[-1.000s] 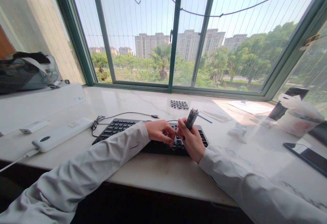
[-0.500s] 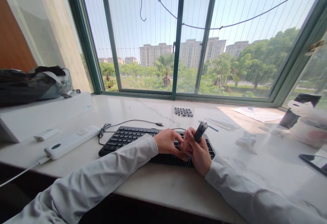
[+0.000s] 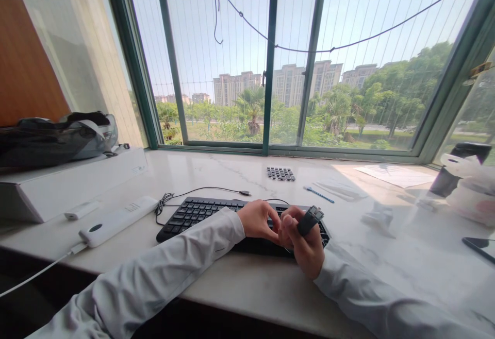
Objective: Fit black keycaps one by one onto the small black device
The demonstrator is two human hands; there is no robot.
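In my right hand, the fingers are wrapped round a dark keycap puller, its metal-tipped end pointing up and away. A thin bit of wire shows below that fist. My left hand is beside it, thumb and fingers curved together to meet at my right fingers. What the left fingertips pinch, if anything, is hidden. Both hands are over the right part of a black keyboard, which lies flat near the table's front edge. Several loose black keycaps lie in rows behind the keyboard.
A blue stick-like tool lies right of the keycaps. The keyboard's cable and USB plug rest behind it. A white power strip-like device and white box are left. At right are a crumpled clear wrapper and phone.
My right hand has tilted the puller further right. My left fingers have drawn in closer to the right hand and risen slightly. The camera view has shifted a little.
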